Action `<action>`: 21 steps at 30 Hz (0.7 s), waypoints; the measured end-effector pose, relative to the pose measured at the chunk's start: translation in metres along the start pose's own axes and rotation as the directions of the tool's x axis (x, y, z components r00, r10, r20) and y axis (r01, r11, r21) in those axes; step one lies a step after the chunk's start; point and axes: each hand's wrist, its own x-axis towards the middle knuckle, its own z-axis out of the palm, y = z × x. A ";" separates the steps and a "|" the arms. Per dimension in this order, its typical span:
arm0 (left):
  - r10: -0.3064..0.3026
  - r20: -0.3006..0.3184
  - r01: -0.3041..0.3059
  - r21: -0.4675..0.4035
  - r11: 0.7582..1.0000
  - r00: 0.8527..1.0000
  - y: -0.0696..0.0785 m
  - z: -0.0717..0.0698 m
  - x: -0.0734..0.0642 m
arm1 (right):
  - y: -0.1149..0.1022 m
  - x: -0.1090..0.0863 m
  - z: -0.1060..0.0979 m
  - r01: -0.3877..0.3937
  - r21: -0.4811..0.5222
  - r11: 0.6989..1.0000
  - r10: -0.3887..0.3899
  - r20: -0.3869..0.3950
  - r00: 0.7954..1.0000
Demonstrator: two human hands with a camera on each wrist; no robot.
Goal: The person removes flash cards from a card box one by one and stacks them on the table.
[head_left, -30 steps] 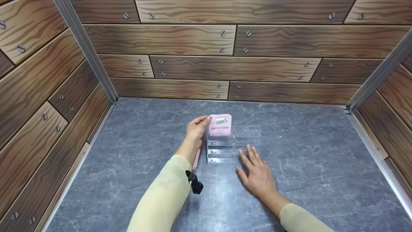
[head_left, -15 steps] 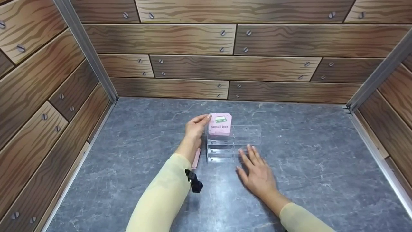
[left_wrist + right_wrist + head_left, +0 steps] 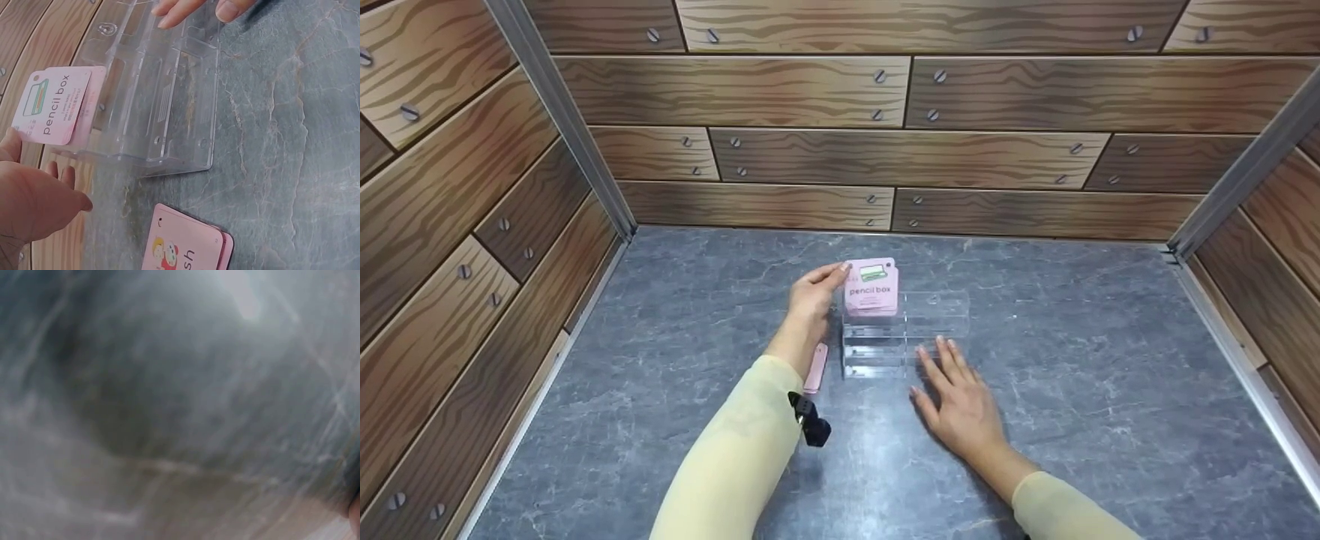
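Observation:
My left hand [image 3: 812, 301] pinches a pink flash card [image 3: 870, 282] reading "pencil box" by its left edge, thumb and finger near the top corner. Behind that card, a second pink card [image 3: 90, 112] shows along the side in the left wrist view. Both stand at the back tier of a clear plastic stepped rack [image 3: 936, 324]. My right hand [image 3: 964, 409] lies with fingers extended, fingertips right at the rack's front right part. In the right wrist view only blurred tabletop and a sliver of skin show.
A small stack of pink cards [image 3: 188, 242] lies on the grey marbled table [image 3: 1110, 375], left of the rack and partly under my left forearm. Wood-patterned walls [image 3: 750, 206] enclose the back and sides.
My left hand has moved slightly up and left with the pencil box card, which now stands higher, baring more of the pink card behind it. The right hand stays put.

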 end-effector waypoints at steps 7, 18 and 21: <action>-0.009 0.011 0.008 0.036 0.999 1.000 0.008 -0.001 -0.002 | 0.001 0.000 0.001 0.014 -0.010 1.000 -0.014 -0.017 1.000; -0.016 0.013 0.016 -0.024 1.000 1.000 0.016 -0.003 0.000 | 0.001 0.000 0.001 0.018 -0.007 1.000 -0.018 -0.020 1.000; -0.015 0.015 0.016 -0.030 0.999 1.000 0.019 -0.004 -0.001 | 0.001 0.000 0.000 0.016 -0.002 1.000 -0.016 -0.020 1.000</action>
